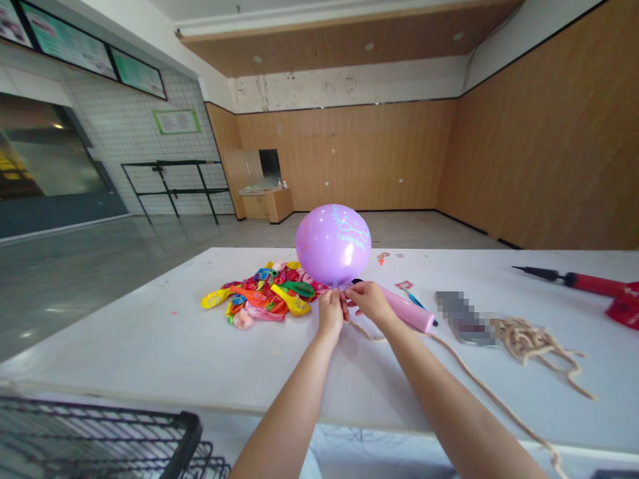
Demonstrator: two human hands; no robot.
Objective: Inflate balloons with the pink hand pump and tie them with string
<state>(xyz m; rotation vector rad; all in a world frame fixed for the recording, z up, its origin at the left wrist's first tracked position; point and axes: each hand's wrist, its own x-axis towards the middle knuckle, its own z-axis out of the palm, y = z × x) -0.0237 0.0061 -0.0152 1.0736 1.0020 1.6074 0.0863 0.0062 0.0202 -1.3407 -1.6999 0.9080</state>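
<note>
An inflated purple balloon [329,245] with blue "hello kitty" print stands over the table, its neck end toward me. My left hand [331,310] is closed at that neck, fingers pinched together. Close beside it, my right hand [370,301] is also closed, its fingertips at the same spot; whether they grip the neck or a bit of cord is hidden. A beige rope [462,364] runs from under my hands across the table and over its front edge. A pink cylinder [407,310] lies behind my right hand. Left of my hands is a pile of uninflated balloons [264,293].
On the right of the white table [200,352] lie a blue pen-like tool [415,299], a blurred phone [464,319], a rope bundle [532,340] and a red hand pump [589,282]. A black wire basket [100,432] stands at the near left edge.
</note>
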